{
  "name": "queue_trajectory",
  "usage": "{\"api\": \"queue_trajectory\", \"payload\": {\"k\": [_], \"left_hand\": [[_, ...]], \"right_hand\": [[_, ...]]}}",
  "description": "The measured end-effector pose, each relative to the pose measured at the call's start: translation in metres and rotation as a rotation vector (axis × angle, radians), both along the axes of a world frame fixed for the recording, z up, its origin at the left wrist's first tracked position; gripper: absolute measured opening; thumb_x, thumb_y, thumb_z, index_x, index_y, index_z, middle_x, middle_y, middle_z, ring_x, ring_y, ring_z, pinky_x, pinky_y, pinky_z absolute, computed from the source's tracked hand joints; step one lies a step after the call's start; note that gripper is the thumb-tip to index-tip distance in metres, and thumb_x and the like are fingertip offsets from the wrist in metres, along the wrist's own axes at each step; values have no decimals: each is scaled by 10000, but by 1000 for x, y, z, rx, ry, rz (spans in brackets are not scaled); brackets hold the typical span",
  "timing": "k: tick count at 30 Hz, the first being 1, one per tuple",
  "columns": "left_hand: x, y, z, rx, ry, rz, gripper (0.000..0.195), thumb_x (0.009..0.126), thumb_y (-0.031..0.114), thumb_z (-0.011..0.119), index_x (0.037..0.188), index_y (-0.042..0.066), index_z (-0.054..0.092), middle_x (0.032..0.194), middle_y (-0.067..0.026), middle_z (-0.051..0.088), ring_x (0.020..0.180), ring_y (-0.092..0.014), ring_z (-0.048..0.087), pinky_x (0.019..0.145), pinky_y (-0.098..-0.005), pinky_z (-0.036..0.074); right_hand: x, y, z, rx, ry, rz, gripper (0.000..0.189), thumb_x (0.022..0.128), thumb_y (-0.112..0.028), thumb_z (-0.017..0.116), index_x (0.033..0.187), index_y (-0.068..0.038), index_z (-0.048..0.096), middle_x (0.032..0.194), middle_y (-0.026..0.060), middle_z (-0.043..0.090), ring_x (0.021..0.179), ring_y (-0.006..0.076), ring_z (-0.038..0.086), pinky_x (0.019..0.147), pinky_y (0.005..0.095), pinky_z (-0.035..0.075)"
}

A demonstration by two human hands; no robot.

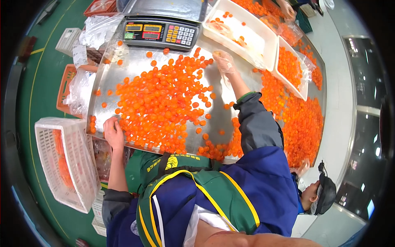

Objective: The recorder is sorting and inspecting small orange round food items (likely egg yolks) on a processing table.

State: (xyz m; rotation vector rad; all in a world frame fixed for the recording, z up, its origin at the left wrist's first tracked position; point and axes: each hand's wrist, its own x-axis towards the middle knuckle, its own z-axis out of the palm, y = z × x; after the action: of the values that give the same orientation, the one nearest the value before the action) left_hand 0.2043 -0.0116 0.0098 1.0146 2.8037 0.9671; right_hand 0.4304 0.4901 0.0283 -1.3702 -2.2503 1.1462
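A spread of round orange balls (157, 102), which look like salted egg yolks, covers the middle of the steel table (108, 83). My left hand (114, 133) is bare and rests at the near left edge of the table, beside the spread. Its thumb stands apart from the fingers, and no ball shows in it. My right hand (224, 62) wears a thin clear plastic glove and reaches out past the spread's far right edge, close to a white plastic tub (262, 34). Its fingers are curled, and whether they hold something cannot be seen.
A digital scale (160, 34) stands at the table's far side. Another white tub (304, 89) holds orange balls, with more heaped (302, 132) at right. Crates (68, 148) and plastic bags (81, 89) stand left. A co-worker (321, 194) is at right; another person's hand (287, 10) shows far right.
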Motion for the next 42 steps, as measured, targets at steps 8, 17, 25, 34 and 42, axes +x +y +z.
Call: {"api": "queue_trajectory", "payload": {"k": [8,17,25,34,42], "left_hand": [[-2,-2,-4,11,34,30,131,907,79,572,1010,49,646,1065,-105,645,1036,-311,588,882,-407,487],[1,3,2,28,22,44,120,891,60,583,994,55,645,1026,-107,642,1024,-314,595,894,-407,480],[1,1,-6,108,55,33,117,896,73,579,987,41,645,1055,-114,648,1041,-319,595,904,-411,483],[3,-1,-3,62,44,43,108,872,56,584,962,57,643,1044,-94,646,1021,-305,599,856,-420,501],[-12,16,4,65,87,5,89,888,64,580,953,47,637,1036,-109,634,1029,-319,581,871,-427,481]], "right_hand": [[-87,-117,25,136,-410,530,486,864,-344,623,1290,-115,576,1379,229,521,1181,424,566,933,495,500],[-92,-172,97,-904,383,413,496,972,-406,593,1346,-83,546,1355,80,527,1165,259,547,923,390,507],[62,-26,1,-303,-97,-72,341,960,-398,569,1072,-92,671,1132,64,647,1040,222,573,819,433,495],[111,-121,-29,-1368,537,-78,528,1018,-446,518,1444,-141,461,1351,81,548,1000,289,614,828,566,537],[54,-161,-7,-1305,482,-163,563,1061,-430,423,1540,-143,346,1624,21,204,813,186,516,831,510,554]]}}
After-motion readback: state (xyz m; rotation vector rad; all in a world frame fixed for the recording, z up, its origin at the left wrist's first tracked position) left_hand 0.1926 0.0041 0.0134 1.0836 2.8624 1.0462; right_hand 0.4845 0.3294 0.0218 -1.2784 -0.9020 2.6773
